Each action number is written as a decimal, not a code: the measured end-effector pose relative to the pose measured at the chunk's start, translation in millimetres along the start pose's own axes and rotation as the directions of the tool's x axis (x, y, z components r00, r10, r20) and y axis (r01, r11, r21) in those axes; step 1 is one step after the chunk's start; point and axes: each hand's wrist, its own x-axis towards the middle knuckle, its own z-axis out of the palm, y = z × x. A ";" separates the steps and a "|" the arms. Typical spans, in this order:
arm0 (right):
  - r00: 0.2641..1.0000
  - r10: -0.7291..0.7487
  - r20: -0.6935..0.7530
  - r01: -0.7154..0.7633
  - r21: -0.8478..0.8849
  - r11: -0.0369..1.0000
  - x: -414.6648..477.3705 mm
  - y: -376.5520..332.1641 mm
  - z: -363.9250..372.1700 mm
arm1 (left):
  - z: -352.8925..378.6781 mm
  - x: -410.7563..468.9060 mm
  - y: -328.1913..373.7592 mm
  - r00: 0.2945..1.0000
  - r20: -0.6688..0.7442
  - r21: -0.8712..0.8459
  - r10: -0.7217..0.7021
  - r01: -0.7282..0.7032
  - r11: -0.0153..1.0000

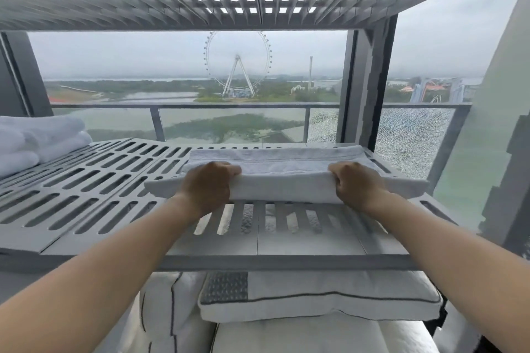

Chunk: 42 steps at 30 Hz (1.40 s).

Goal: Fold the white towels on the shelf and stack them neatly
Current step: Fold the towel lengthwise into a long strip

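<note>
- We are gripping a folded white towel [282, 180] at both ends on the slotted grey shelf [86, 180], toward its right side.
- Our left hand [209, 183] is closing its fingers [229, 170] around the towel's left end, thumb on top.
- Our right hand [357, 183] is clamping its fingers [338, 172] on the right end the same way.
- Rolled white towels [40, 137] are lying at the shelf's far left corner, well apart from our hands.
- Pillows [315, 295] are sitting on the tier below.
- A Ferris wheel [237, 63] is showing through the window behind.
</note>
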 end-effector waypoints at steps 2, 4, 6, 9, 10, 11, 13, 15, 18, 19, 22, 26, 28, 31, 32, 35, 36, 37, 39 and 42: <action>0.999 0.006 -0.039 -0.007 -0.014 1.000 23.5 7.1 4.8 | 6.3 20.0 -7.4 0.998 -0.059 -0.016 -0.005 0.004 1.000; 0.998 -0.006 -0.069 0.003 -0.034 0.999 46.6 14.8 10.9 | 13.8 41.1 -17.2 0.995 -0.097 0.007 -0.010 0.011 1.000; 0.996 -0.020 -0.087 0.015 -0.056 0.998 69.7 23.0 17.9 | 22.2 62.6 -28.3 0.994 -0.109 0.050 -0.015 0.021 0.999; 0.994 -0.035 -0.105 0.029 -0.062 0.998 104.5 36.0 28.7 | 36.4 94.3 -43.3 0.994 -0.112 0.107 -0.008 0.020 0.994; 0.994 -0.038 -0.103 0.031 -0.065 0.997 116.2 40.3 32.2 | 40.9 104.5 -47.9 0.994 -0.110 0.125 -0.015 0.029 0.992; 0.995 -0.038 -0.093 0.031 -0.070 0.997 127.4 44.1 35.3 | 45.4 113.9 -51.7 0.994 -0.109 0.136 -0.026 0.041 0.990; 0.997 -0.038 -0.068 0.033 -0.069 0.997 148.7 50.9 42.5 | 56.2 130.8 -58.1 0.993 -0.105 0.148 -0.043 0.059 0.987; 0.997 -0.052 -0.059 0.048 -0.056 0.997 168.1 56.3 52.3 | 68.9 144.5 -63.5 0.993 -0.092 0.162 -0.073 0.087 0.983; 0.997 -0.071 0.000 0.071 -0.048 0.996 189.3 61.8 70.2 | 89.4 158.8 -70.3 0.985 0.060 0.238 -0.161 0.142 0.961; 0.997 -0.064 0.049 0.067 -0.052 0.996 194.2 64.1 76.0 | 96.4 162.0 -71.9 0.972 0.138 0.252 -0.189 0.151 0.956; 0.987 -0.070 0.144 0.075 -0.029 0.997 200.0 73.4 95.4 | 113.3 166.1 -78.4 0.951 0.241 0.163 -0.192 0.155 0.974; 0.990 -0.104 0.096 0.092 0.118 0.989 200.0 85.0 110.8 | 122.9 170.5 -85.7 0.976 0.215 0.047 -0.024 0.014 0.999; 0.980 -0.167 0.109 0.148 0.163 0.975 201.7 85.5 109.0 | 122.6 174.8 -84.2 0.963 0.263 -0.043 0.065 -0.056 0.998; 0.947 -0.261 0.189 0.214 0.236 0.948 206.4 78.1 106.9 | 123.0 184.6 -82.4 0.947 0.283 -0.212 0.151 -0.091 0.973; 0.942 -0.276 0.191 0.222 0.263 0.939 208.7 74.9 107.7 | 123.9 187.8 -80.3 0.946 0.277 -0.247 0.167 -0.098 0.964; 0.930 -0.326 0.170 0.265 0.305 0.915 214.8 63.4 112.2 | 130.6 196.0 -70.1 0.933 0.308 -0.331 0.186 -0.078 0.940; 0.926 -0.341 0.160 0.280 0.312 0.908 215.5 59.9 114.6 | 133.1 196.6 -66.1 0.926 0.331 -0.353 0.183 -0.059 0.934; 0.925 -0.348 0.153 0.285 0.327 0.901 215.3 57.4 117.3 | 135.0 195.8 -63.1 0.923 0.342 -0.365 0.178 -0.044 0.930; 0.926 -0.336 0.173 0.249 0.391 0.886 213.2 56.3 119.7 | 135.3 193.4 -61.3 0.935 0.315 -0.359 0.165 -0.044 0.932; 0.904 -0.328 0.273 0.195 0.419 0.887 208.4 57.8 115.5 | 130.2 188.5 -63.2 0.941 0.270 -0.334 0.203 -0.106 0.937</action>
